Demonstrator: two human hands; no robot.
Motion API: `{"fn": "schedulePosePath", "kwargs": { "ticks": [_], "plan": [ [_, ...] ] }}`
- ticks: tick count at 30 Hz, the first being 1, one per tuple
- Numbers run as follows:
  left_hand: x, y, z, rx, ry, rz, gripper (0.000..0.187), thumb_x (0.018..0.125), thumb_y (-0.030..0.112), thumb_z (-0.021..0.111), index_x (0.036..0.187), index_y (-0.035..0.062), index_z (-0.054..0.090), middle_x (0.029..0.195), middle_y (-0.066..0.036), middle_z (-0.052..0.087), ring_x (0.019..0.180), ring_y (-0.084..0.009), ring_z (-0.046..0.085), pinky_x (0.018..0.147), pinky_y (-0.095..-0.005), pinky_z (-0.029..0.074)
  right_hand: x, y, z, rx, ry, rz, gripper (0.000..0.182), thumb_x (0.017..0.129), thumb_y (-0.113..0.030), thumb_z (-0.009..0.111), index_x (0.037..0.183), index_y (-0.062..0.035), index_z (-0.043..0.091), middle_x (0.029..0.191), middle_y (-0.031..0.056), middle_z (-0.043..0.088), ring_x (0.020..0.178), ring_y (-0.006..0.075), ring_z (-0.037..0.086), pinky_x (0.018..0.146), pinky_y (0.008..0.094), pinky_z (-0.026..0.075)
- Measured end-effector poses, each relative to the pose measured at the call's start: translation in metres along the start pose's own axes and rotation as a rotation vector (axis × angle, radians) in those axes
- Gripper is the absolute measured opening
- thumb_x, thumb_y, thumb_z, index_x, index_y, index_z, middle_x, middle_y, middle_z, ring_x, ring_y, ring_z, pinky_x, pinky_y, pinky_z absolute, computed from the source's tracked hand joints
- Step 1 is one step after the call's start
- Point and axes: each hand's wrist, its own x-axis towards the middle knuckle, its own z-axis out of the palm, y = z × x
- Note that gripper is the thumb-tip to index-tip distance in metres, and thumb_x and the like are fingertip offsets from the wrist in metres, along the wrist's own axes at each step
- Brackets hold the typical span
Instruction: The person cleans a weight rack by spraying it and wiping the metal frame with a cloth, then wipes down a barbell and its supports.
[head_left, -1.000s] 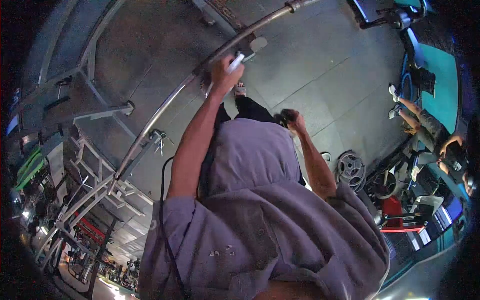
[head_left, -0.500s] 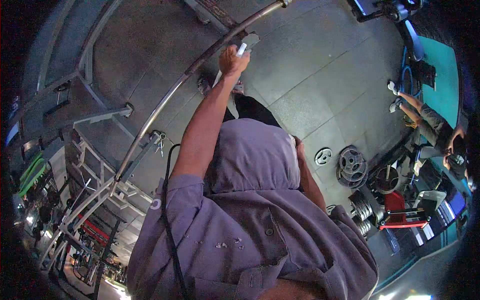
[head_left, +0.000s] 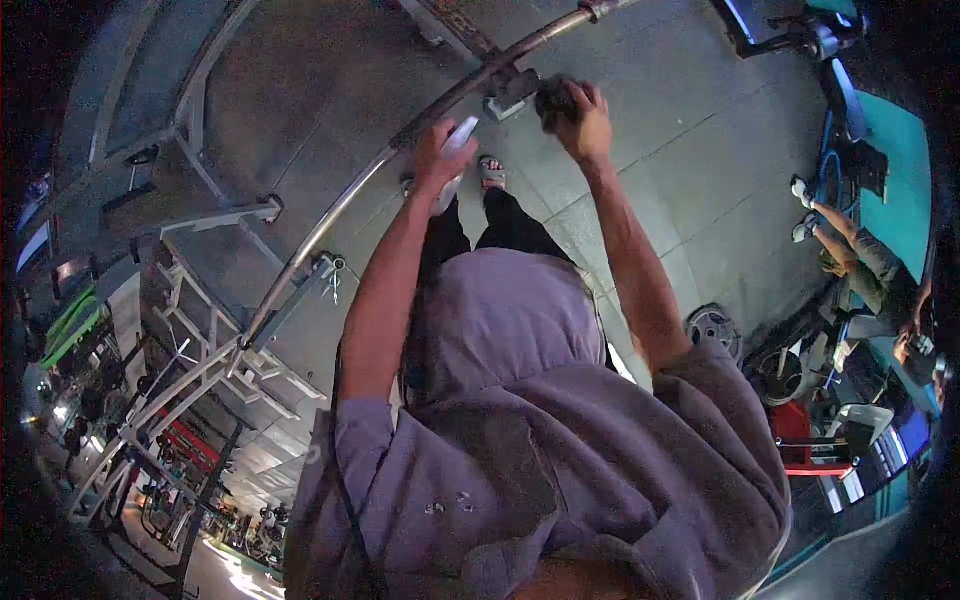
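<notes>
My left hand (head_left: 440, 160) is closed around a white spray bottle (head_left: 462, 133), whose pale body shows below the fist. Bunched in my right hand (head_left: 588, 125) is a dark cloth (head_left: 553, 103), held out ahead at about the same reach. Just beyond both hands runs a long metal bar (head_left: 340, 205), curved by the lens and brownish along its upper stretch. The left hand is close to this bar, though whether it touches cannot be made out. Near the cloth, a pale block-like end of a metal frame (head_left: 507, 106) shows under the bar.
Grey metal framework (head_left: 215, 222) stands on the left, with a clip (head_left: 337, 278) hanging near the bar. Weight plates (head_left: 713, 330) lie on the floor at right, near a red seat frame (head_left: 805, 445). Another person (head_left: 870, 265) is at far right beside a teal panel (head_left: 893, 185).
My right hand has come up from beside my waist and reaches forward with the dark cloth. My left hand has shifted slightly left and down, still holding the spray bottle.
</notes>
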Motion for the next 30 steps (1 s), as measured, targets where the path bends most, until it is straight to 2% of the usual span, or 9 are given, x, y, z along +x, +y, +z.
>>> {"fn": "schedulePosePath", "kwargs": {
  "ticks": [2,4,5,9,12,17,21,25,30],
  "plan": [
    [-0.022,-0.012,-0.023,-0.007,-0.005,-0.06,0.029,0.066,0.027,0.067,0.082,0.003,0.061,0.074,-0.018,0.062,0.07,-0.035,0.061,0.062,-0.0433,0.046,0.023,-0.016,0.023,-0.08,-0.023,-0.004,0.052,0.069,-0.008,0.063,0.12,-0.0148,0.054,0.117,0.0116,0.053,0.105,0.0365,0.049,0.09,0.0416,0.044],
    [-0.046,-0.062,-0.022,-0.046,0.302,0.223,0.028,0.066,0.026,0.069,0.081,0.0043,0.06,0.075,-0.016,0.061,0.07,-0.0323,0.06,0.063,-0.0428,0.046,0.009,0.015,0.113,-0.245,-0.266,-0.04,0.049,0.071,-0.012,0.063,0.12,-0.0169,0.054,0.115,0.01,0.054,0.109,0.0359,0.047,0.09,0.0419,0.044],
    [-0.057,-0.086,-0.027,-0.042,0.21,0.04,0.028,0.066,0.026,0.07,0.081,0.0049,0.06,0.076,-0.015,0.061,0.071,-0.0318,0.06,0.063,-0.0422,0.046,0.0,-0.02,0.082,-0.233,-0.216,-0.336,0.048,0.075,-0.016,0.062,0.122,-0.0192,0.052,0.114,0.0111,0.053,0.11,0.0354,0.046,0.089,0.0429,0.046],
    [-0.12,-0.123,-0.059,0.174,0.362,-0.009,0.029,0.067,0.029,0.072,0.082,0.0062,0.06,0.077,-0.013,0.061,0.073,-0.0307,0.06,0.066,-0.0411,0.046,0.033,-0.005,0.06,-0.159,-0.246,-0.118,0.039,0.077,-0.018,0.062,0.115,-0.0182,0.057,0.121,0.0121,0.048,0.116,0.0398,0.042,0.09,0.0457,0.047],
    [-0.164,-0.156,-0.065,0.33,0.224,-0.147,0.032,0.066,0.03,0.074,0.083,0.0071,0.06,0.076,-0.012,0.06,0.073,-0.0296,0.06,0.068,-0.0432,0.046,0.023,-0.004,0.08,-0.292,-0.132,-0.401,0.039,0.074,-0.021,0.065,0.113,-0.0179,0.059,0.118,0.0104,0.051,0.111,0.0383,0.044,0.087,0.0449,0.048],
    [-0.215,-0.16,-0.07,0.068,0.216,-0.492,0.031,0.068,0.029,0.072,0.081,0.004,0.061,0.073,-0.012,0.061,0.065,-0.0274,0.06,0.064,-0.04,0.048,0.043,0.022,0.054,-0.255,-0.188,-0.173,0.046,0.074,-0.023,0.064,0.12,-0.0221,0.056,0.12,0.0049,0.055,0.11,0.0278,0.049,0.093,0.0393,0.041],
    [-0.234,-0.194,-0.066,-0.011,0.245,-0.519,0.031,0.068,0.028,0.071,0.081,0.0018,0.061,0.07,-0.012,0.061,0.061,-0.0242,0.059,0.062,-0.0384,0.049,0.019,0.03,0.079,-0.369,-0.236,-0.663,0.04,0.074,-0.018,0.063,0.114,-0.0198,0.059,0.121,0.0066,0.052,0.109,0.0337,0.046,0.089,0.0415,0.046],
    [-0.239,-0.227,-0.06,-0.375,0.304,-0.62,0.028,0.07,0.026,0.07,0.074,0.0022,0.057,0.064,-0.008,0.057,0.055,-0.0194,0.054,0.053,-0.0353,0.044,0.028,-0.007,0.056,-0.21,-0.211,-0.238,0.043,0.073,-0.017,0.063,0.116,-0.0206,0.058,0.127,0.0084,0.048,0.113,0.0366,0.044,0.092,0.042,0.045],
    [-0.233,-0.22,-0.081,-0.271,0.385,-0.53,0.022,0.073,0.022,0.068,0.076,0.0039,0.056,0.063,-0.004,0.055,0.054,-0.0143,0.05,0.05,-0.0298,0.042,0.009,-0.009,0.089,-0.21,-0.242,-0.147,0.042,0.073,-0.022,0.062,0.114,-0.0124,0.06,0.119,0.0113,0.055,0.108,0.031,0.05,0.092,0.0408,0.041]
  ]
}}
